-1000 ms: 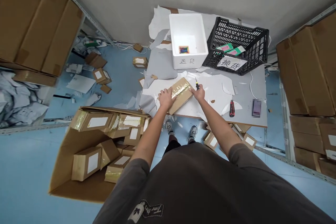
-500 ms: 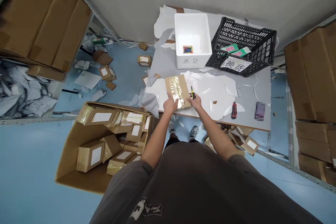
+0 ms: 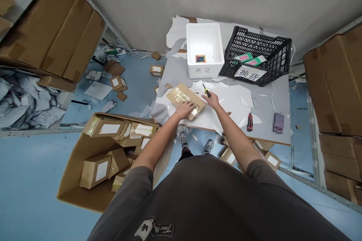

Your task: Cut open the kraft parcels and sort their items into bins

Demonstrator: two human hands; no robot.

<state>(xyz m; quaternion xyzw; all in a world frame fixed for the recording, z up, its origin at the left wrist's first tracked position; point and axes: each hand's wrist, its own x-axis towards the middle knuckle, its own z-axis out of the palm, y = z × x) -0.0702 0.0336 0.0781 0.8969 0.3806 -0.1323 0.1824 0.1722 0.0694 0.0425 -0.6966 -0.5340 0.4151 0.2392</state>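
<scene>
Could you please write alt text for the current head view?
A person's left hand lies on a taped cardboard box at a littered table; the right hand holds a cutter. Behind stand a white bin and a black crate.

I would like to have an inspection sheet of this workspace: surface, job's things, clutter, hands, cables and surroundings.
Surface: grey table, partly covered with white paper.
Job's things: taped cardboard parcel on the table; yellow-and-black cutter.
Clutter: red-and-black tool, white box, black crate, pixelated item.
Hands: left hand on the parcel, right hand holding the cutter.
Cables: white cable on the table; floor cables near the wall.
Surroundings: large open carton of parcels at left; stacked cartons on both sides; blue floor, littered.
</scene>
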